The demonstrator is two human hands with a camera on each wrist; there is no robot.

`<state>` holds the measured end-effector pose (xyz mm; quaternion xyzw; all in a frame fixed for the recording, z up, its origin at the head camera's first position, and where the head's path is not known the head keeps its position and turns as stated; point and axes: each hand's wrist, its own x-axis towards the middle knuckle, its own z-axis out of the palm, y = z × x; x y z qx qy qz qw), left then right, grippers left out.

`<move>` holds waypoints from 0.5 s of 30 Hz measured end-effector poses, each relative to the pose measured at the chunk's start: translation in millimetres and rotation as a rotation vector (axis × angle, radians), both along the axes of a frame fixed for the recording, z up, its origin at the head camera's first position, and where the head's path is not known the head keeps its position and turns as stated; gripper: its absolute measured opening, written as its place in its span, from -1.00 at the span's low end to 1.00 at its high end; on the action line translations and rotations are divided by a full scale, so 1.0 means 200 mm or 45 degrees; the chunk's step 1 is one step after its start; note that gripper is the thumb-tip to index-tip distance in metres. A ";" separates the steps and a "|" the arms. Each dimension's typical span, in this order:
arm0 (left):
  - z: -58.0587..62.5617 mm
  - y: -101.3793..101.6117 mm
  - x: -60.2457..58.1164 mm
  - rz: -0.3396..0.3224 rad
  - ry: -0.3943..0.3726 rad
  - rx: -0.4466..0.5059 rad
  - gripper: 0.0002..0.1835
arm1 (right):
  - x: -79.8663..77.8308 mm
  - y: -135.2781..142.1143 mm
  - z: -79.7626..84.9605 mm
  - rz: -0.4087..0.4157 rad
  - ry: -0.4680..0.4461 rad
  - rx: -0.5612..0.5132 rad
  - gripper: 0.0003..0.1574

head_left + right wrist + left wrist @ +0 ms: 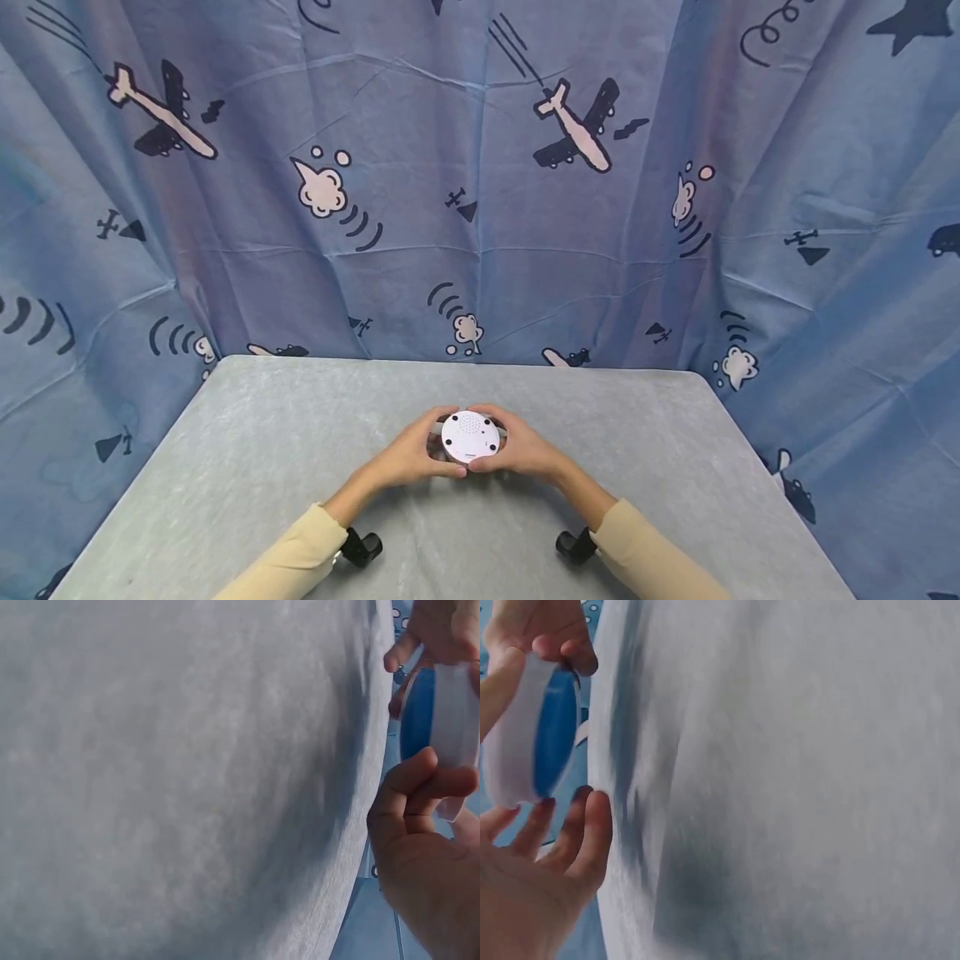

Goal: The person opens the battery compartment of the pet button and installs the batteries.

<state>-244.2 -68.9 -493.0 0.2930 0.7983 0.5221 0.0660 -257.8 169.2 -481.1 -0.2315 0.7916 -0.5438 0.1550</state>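
Note:
A round white device (470, 437) is held between both hands above the table. In the head view its flat face shows small holes in the middle and several dark round feet near the edge. Its other side is blue, seen edge-on in the left wrist view (557, 735) and in the right wrist view (417, 716). My left hand (405, 454) grips the left rim, with thumb nearest me and fingers at the far side. On the opposite rim, my right hand (525, 450) grips it the same way. The thumb tips come close together at the near edge.
Below the hands spreads a grey-white covered table (300, 408). A blue curtain (405, 208) printed with airplanes and clouds hangs behind its far edge. Black cameras sit at the left wrist (362, 548) and the right wrist (576, 547), beside cream sleeves (292, 554).

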 end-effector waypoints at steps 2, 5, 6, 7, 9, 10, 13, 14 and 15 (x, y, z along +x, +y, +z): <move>0.00 0.01 0.00 -0.028 -0.038 0.050 -0.02 | 0.00 0.01 0.01 0.007 -0.005 -0.039 0.02; 0.00 0.02 0.01 -0.056 -0.036 0.081 -0.05 | 0.01 0.01 0.01 0.045 -0.007 -0.082 0.04; 0.00 0.03 0.01 -0.060 -0.035 0.090 -0.06 | 0.01 0.01 0.02 0.058 -0.006 -0.088 0.05; 0.00 0.03 0.02 -0.062 -0.035 0.101 -0.07 | 0.01 0.01 0.02 0.070 -0.003 -0.091 0.06; 0.00 0.03 0.02 -0.060 -0.034 0.122 -0.09 | 0.01 0.01 0.02 0.087 0.002 -0.097 0.09; 0.00 0.03 0.02 -0.056 -0.034 0.125 -0.08 | 0.01 0.01 0.02 0.084 0.018 -0.085 0.10; -0.01 0.04 0.02 -0.043 -0.028 0.124 -0.07 | 0.01 0.00 0.03 0.064 0.087 -0.023 0.14; 0.00 0.04 0.02 -0.034 -0.019 0.117 -0.07 | 0.02 -0.01 0.03 0.052 0.114 0.005 0.15; 0.00 0.04 0.03 -0.026 -0.007 0.110 -0.07 | 0.01 -0.01 0.04 0.037 0.151 0.042 0.16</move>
